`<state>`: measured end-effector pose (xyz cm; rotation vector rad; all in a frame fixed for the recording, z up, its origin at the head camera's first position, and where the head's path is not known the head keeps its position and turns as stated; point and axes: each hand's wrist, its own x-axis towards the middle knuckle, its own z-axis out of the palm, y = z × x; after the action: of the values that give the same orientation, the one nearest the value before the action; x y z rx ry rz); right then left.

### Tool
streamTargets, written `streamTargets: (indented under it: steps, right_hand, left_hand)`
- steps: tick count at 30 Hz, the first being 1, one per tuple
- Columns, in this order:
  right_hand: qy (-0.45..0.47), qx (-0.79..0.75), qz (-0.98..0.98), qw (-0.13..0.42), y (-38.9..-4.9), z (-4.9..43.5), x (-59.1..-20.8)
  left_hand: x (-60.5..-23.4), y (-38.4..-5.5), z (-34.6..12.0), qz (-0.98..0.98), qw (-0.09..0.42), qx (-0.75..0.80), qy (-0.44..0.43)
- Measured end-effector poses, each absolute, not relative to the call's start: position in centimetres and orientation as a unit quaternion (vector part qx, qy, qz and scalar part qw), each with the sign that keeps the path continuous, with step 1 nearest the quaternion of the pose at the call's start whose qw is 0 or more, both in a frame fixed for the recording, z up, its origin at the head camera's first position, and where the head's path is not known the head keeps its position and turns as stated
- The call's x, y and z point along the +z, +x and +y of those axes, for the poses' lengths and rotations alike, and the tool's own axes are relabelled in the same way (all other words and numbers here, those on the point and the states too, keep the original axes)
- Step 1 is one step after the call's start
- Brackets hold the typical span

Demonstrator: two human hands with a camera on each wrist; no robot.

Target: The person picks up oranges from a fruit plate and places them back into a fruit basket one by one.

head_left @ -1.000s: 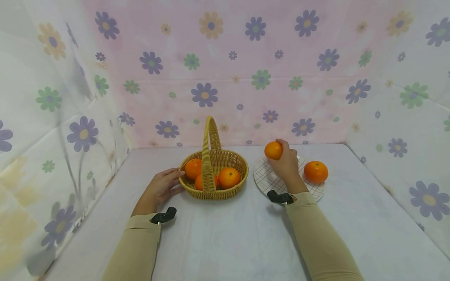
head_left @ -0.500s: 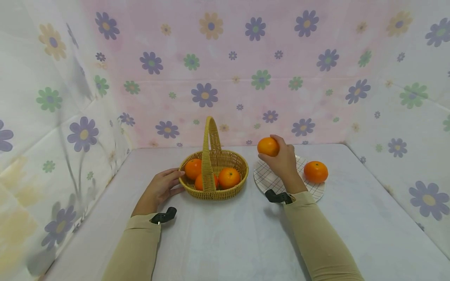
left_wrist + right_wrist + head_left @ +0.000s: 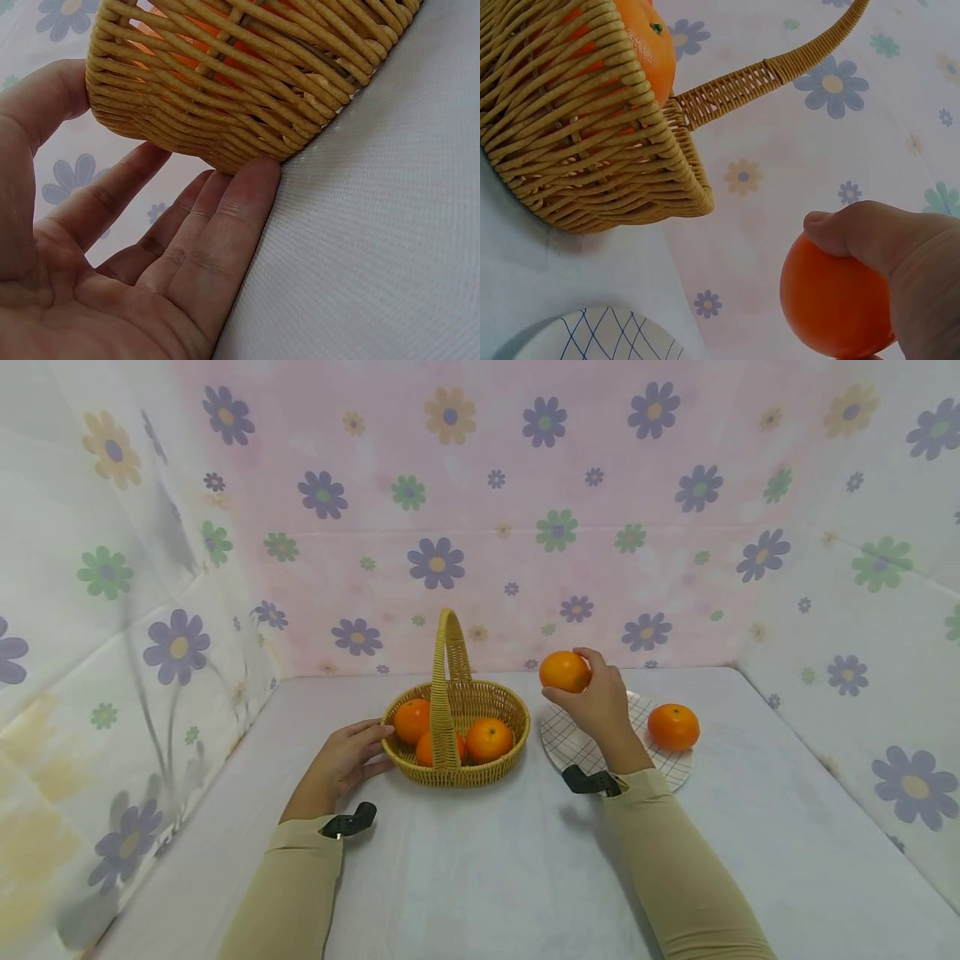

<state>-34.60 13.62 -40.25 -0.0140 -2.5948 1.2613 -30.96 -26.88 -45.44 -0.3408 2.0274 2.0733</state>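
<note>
The fruits (image 3: pixel 490 741) are orange, the basket (image 3: pixel 480 776) yellow-brown, the plate (image 3: pixel 561 739) blue-gridded white, the backdrop (image 3: pixel 480 560) flowered pink.

In the head view, the front wall of the basket (image 3: pixel 486 772) hides the undersides of the oranges (image 3: pixel 489 741) in it, and its handle (image 3: pixel 440 693) covers the middle of the nearest one; right of the basket, the right hand (image 3: pixel 603 703) conceals one side of the held orange (image 3: pixel 561 671) and part of the plate (image 3: pixel 558 735); nearer than the basket, both sleeves (image 3: pixel 288 889) leave the bottom edge; in the left wrist view, the top edge crops the basket, its contents blurring through the weave, and the left hand (image 3: pixel 112 262) below it is cut off at the palm; in the right wrist view, the basket leaves by the left edge, and the plate beside it is cropped.
</note>
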Motion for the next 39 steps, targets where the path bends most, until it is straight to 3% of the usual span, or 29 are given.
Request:
streamTargets:
  steps: [39]
  right_hand:
    - [0.101, 0.412, -0.896, 0.132, -33.1, 9.7, -39.7]
  left_hand:
    - [-45.3, -31.0, -26.7, 0.696, 0.109, 0.701, -0.111]
